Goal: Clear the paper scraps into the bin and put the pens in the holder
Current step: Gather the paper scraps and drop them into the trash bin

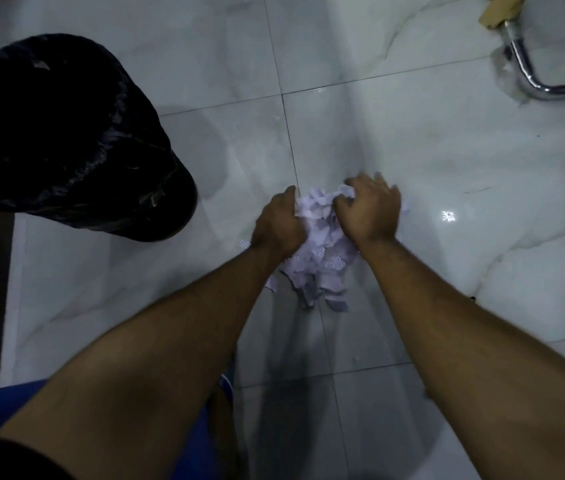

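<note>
Paper scraps [312,251]: floor centre, light, loose | left hand [276,225], right hand [369,211] cupped around heap; grip from both sides | bin [66,133] at 10 o'clock.

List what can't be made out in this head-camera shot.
- Bin contents: dark liner, interior too dark.
- Paper scraps: part hidden under left hand and right hand; print too blurred.
- Chrome chair leg: cut off by the right edge.
- Pens, holder: not in view.
</note>
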### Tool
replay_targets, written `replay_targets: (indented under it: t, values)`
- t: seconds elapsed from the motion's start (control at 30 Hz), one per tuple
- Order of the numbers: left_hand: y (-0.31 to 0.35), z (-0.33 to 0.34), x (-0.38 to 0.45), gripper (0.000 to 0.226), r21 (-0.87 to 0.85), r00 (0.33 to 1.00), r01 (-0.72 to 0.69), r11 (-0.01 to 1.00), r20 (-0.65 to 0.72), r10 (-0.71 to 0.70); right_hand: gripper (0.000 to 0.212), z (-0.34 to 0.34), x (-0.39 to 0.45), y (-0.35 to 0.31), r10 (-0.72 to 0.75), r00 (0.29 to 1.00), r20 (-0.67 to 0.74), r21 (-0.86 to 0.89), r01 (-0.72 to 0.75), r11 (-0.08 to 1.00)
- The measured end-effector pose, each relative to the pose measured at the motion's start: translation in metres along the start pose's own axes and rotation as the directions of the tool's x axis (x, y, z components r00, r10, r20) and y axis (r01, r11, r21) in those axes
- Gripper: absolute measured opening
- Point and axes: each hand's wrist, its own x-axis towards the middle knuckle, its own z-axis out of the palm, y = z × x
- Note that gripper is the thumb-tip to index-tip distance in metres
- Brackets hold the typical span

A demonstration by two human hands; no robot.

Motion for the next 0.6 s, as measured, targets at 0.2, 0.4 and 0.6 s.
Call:
replay_targets:
  t: [0.2, 0.4, 0.6]
  values:
    - [0.016, 0.009, -0.025, 0.087, 0.280, 0.968, 0.194, 0.940, 0.103, -0.230, 0.069, -0.011, -0.026, 0.021, 0.300, 0.875, 0.381, -0.073, -0.295, 0.953]
    - [0.029, 0.017, -0.039, 0.097, 0.335, 0.969, 0.052, 0.941, 0.211, -0.128, 0.061, -0.016, -0.063, -0.005, 0.116, 0.956, 0.271, 0.257, -0.188, 0.948]
    - [0.017, 0.018, -0.045, 0.104, 0.546, 0.960, -0.115, 0.830, 0.274, -0.048, 0.102, -0.030, -0.072, 0.001, 0.046, 0.832, 0.554, -0.050, -0.022, 0.999]
